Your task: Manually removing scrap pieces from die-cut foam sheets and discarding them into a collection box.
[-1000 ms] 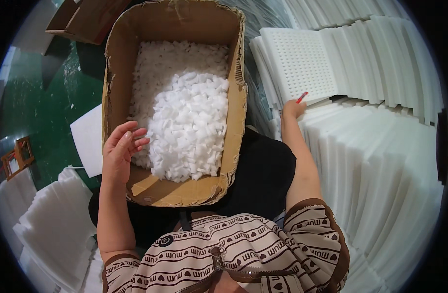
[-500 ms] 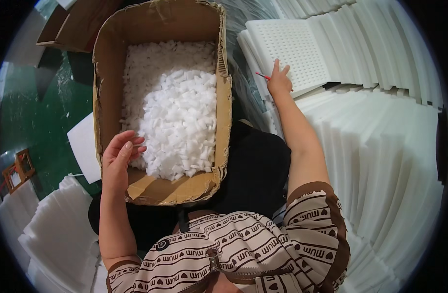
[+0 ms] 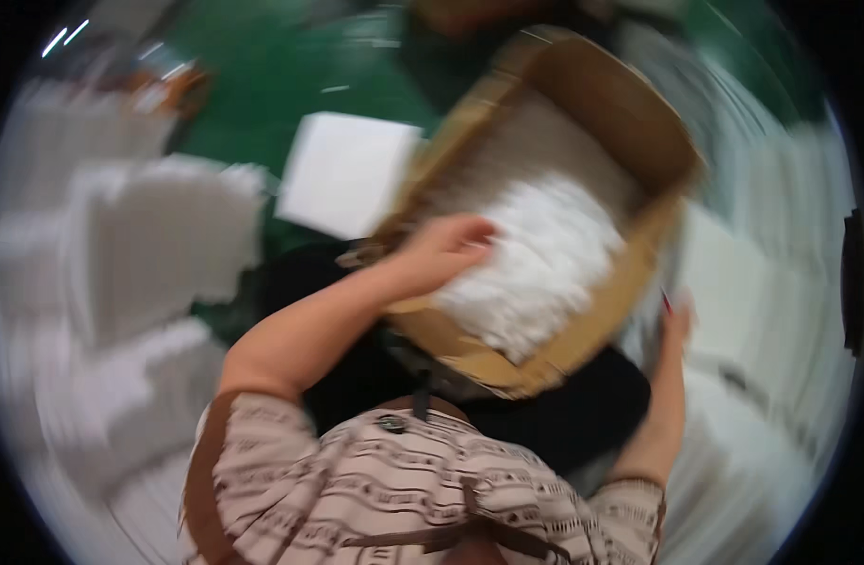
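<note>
"Well, what's nearest?"
"Dark lap (image 3: 583, 405), then the cardboard box (image 3: 630, 118) just ahead, slanting away rightward; probably kept close so both hands reach it. The left hand (image 3: 446, 247) hangs over the box's left side, fingers loosely curled by the white pieces (image 3: 550, 264) inside. Gripping any? Cannot tell."
"And the other?"
"The right hand (image 3: 677, 325), just outside the box's right wall, seems to pinch a slim red thing (image 3: 667, 301). Farther right of the box, white foam sheets (image 3: 729, 264); beyond its left wall, a white panel (image 3: 347, 174)."
"Unclear?"
"Blur smears fingertips and sheet edges; the left forearm (image 3: 342, 306) covers some box wall."
</note>
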`<state>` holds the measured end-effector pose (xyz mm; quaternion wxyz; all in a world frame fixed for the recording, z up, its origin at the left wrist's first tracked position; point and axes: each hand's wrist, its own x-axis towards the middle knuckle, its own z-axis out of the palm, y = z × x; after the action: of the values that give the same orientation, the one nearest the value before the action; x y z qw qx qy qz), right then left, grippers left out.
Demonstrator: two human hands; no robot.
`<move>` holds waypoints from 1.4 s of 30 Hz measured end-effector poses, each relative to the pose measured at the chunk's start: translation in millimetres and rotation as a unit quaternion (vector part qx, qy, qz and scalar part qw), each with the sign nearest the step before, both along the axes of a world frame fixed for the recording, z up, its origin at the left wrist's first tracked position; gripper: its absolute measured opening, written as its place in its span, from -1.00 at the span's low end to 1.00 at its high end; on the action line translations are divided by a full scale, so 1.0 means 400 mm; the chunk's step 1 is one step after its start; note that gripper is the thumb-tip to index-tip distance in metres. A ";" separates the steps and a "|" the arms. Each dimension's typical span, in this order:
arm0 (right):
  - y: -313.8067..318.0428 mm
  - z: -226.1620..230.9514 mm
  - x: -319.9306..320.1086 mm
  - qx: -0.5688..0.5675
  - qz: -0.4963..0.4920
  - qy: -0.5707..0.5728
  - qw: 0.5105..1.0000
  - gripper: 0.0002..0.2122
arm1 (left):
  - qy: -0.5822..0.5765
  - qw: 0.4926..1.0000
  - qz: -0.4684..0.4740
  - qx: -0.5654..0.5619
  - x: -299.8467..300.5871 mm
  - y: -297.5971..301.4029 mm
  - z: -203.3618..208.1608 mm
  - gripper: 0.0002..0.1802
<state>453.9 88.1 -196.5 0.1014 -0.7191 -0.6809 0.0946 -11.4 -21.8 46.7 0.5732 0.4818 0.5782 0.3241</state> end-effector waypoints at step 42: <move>-0.149 0.560 -0.648 -0.102 0.043 0.678 0.726 -0.75 | 0.822 0.417 0.382 -0.063 -1.093 -0.888 0.758 -0.77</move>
<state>194.7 28.5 27.3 0.4586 -0.4392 -0.4470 0.6301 -448.7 -376.9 349.7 -0.3294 0.2109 0.9170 -0.0786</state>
